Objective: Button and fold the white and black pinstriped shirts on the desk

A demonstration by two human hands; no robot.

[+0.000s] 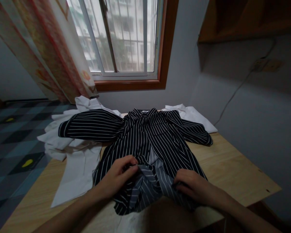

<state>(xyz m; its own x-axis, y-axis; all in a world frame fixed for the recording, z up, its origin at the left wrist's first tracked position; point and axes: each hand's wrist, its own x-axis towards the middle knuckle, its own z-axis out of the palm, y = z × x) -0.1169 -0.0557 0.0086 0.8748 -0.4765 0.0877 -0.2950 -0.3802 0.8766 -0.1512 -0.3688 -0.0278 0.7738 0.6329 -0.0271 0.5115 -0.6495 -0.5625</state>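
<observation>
A black shirt with white stripes lies spread on the wooden table, collar toward the window and both sleeves out to the sides. Its front is parted at the lower middle, where the greyer inside of the cloth shows. My left hand pinches the lower front edge left of the opening, thumb and fingers closed on the fabric. On the other side, my right hand grips the hem with curled fingers. The cloth between my hands is bunched and folded, and hangs toward the table's near edge.
White garments are heaped at the table's left, partly under the striped sleeve. Another folded white cloth lies at the back right. The wooden table meets the wall below a window. A patterned curtain hangs at left.
</observation>
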